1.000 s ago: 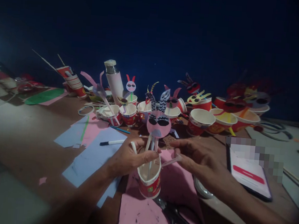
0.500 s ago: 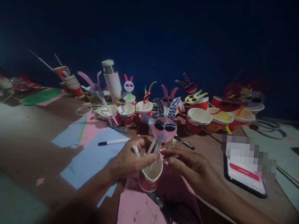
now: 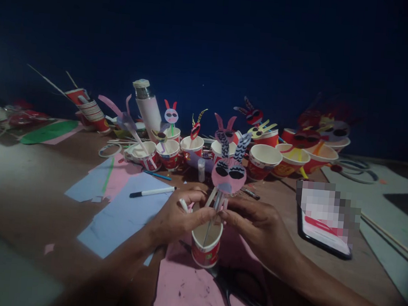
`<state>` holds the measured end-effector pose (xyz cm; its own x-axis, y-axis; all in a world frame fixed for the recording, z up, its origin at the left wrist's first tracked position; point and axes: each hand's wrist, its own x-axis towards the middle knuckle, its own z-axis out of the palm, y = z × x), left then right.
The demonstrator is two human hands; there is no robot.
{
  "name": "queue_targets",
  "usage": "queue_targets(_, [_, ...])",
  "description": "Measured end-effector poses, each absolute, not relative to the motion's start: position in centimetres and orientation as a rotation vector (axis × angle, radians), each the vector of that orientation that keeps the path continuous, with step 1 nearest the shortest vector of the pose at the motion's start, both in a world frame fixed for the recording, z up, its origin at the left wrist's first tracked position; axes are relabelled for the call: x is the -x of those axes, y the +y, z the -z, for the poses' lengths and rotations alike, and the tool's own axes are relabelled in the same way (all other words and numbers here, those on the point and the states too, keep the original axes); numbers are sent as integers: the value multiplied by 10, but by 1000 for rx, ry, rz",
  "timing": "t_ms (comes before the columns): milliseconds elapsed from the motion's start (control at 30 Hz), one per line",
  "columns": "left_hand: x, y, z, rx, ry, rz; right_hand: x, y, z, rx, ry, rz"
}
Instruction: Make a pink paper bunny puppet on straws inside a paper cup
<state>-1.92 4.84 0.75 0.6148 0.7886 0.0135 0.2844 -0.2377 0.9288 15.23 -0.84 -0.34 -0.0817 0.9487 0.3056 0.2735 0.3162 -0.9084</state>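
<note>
A pink paper rabbit face (image 3: 228,176) with dark glasses and black-striped ears stands on a stick above a red paper cup (image 3: 205,253). My left hand (image 3: 184,215) is closed around the back rim of this cup, with its thumb pressed on the stick; a white stick-like piece pokes out between its fingers. My right hand (image 3: 255,222) pinches at the stick from the other side, its fingertips meeting the left thumb. What lies exactly between the right fingertips is small and partly hidden. Black-handled scissors (image 3: 234,294) rest on pink paper (image 3: 185,289) below the cup.
Several cups with paper faces, one being a red cup (image 3: 264,163), line the back near a white bottle (image 3: 148,112). Blue paper (image 3: 112,226) and a marker (image 3: 153,192) lie left, a phone (image 3: 324,247) right.
My right fingertips have moved left to the stick, beside the left thumb. The face has turned slightly and shifted right. The whole view has shifted a little.
</note>
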Motion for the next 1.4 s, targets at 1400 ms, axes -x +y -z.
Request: queue_targets(1400, [15,41,-3,-1698,849,-717,-156,-5,2,1304,-1624,-786])
